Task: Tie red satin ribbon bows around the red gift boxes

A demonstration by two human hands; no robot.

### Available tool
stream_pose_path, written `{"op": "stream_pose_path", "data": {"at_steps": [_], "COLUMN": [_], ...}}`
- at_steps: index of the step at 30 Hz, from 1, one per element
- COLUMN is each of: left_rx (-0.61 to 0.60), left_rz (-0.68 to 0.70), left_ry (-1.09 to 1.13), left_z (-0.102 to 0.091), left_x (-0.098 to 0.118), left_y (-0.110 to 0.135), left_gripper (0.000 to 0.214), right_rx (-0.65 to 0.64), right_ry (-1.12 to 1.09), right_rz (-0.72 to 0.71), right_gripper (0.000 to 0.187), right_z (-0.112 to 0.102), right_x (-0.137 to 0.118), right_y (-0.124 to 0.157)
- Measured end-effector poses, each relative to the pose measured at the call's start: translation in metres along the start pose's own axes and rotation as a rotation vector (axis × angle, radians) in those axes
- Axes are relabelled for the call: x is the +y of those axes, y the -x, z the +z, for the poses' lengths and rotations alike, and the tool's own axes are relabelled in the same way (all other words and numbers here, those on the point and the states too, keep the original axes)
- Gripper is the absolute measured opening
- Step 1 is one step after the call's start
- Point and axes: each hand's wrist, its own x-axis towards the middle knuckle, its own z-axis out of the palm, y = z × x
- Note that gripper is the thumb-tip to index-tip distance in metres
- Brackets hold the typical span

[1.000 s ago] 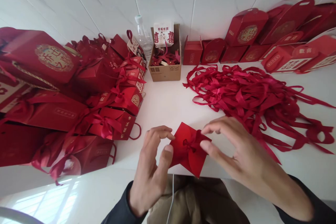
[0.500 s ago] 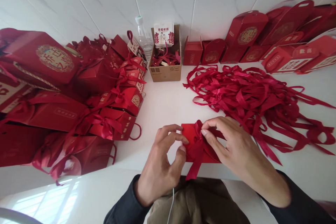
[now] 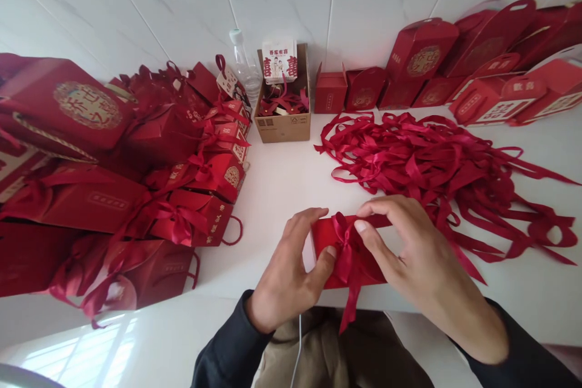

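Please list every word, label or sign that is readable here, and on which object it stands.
"吾家有喜", above two large "喜": white card in the cardboard box.
"乔" and "之", as far as I can tell: round emblem on the large red box at far left.
Too small or blurred: prints on the cardboard box and the other red boxes.
Red box between the hands: no readable text.

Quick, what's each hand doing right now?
Left hand: open, thumb on the red box.
Right hand: thumb and forefinger close together by the bow; whether they pinch it cannot be told.
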Motion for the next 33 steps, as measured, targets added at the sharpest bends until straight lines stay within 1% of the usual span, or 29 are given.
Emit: {"op": "stream_pose_path", "data": {"at_steps": [3,5,7,9,11,14,16,18,19,22,23,26,30,33], "left_rx": [-0.001,-0.031,-0.022,0.039,0.115,0.164,0.145,0.106,0.095,0.129,0.148,0.173,0.207,0.203], "left_rz": [0.053,0.072,0.056,0.033,0.034,0.062,0.086,0.1,0.096,0.059,0.052,0.038,-0.033,-0.064], "left_ry": [0.001,-0.015,-0.027,-0.027,-0.035,-0.066,-0.086,-0.117,-0.135,-0.156,-0.147,-0.082,-0.016,0.014], "left_z": [-0.001,-0.001,-0.001,0.0,0.001,0.0,-0.001,-0.003,-0.004,-0.005,-0.005,-0.003,0.001,-0.001], "left_x": [0.003,0.004,0.005,0.007,0.009,0.012,0.012,0.011,0.011,0.01,0.01,0.009,0.007,0.005], "left_y": [-0.004,-0.008,-0.011,-0.012,-0.011,-0.009,-0.008,-0.008,-0.008,-0.006,-0.005,-0.002,-0.001,0.0], "left_gripper": [0.051,0.048,0.033,0.016,0.008,0.008,0.014,0.026,0.026,0.011,0.009,0.007,0.007,0.005], "right_rx": [-0.07,-0.108,-0.075,-0.005,0.015,-0.103,-0.148,-0.139,-0.127,-0.106,-0.1,-0.101,-0.118,-0.111], "right_ry": [-0.007,0.011,0.044,0.072,0.092,0.098,0.106,0.101,0.091,0.042,0.03,0.022,0.043,0.022], "right_rz": [0.014,0.013,0.007,0.02,0.03,0.008,-0.001,-0.004,-0.006,0.018,0.033,0.064,0.079,0.091], "right_gripper": [0.006,0.007,0.007,0.007,0.006,0.015,0.016,0.007,0.005,0.007,0.006,0.007,0.008,0.007], "right_z": [-0.004,-0.004,-0.003,-0.005,-0.007,-0.009,-0.007,-0.005,-0.005,-0.006,-0.007,-0.007,-0.005,-0.007], "right_x": [-0.007,-0.009,-0.008,-0.007,-0.007,-0.011,-0.013,-0.015,-0.015,-0.015,-0.014,-0.01,-0.004,-0.001], "right_y": [0.007,0.01,0.01,0.009,0.01,0.016,0.021,0.023,0.024,0.023,0.023,0.023,0.024,0.024]}}
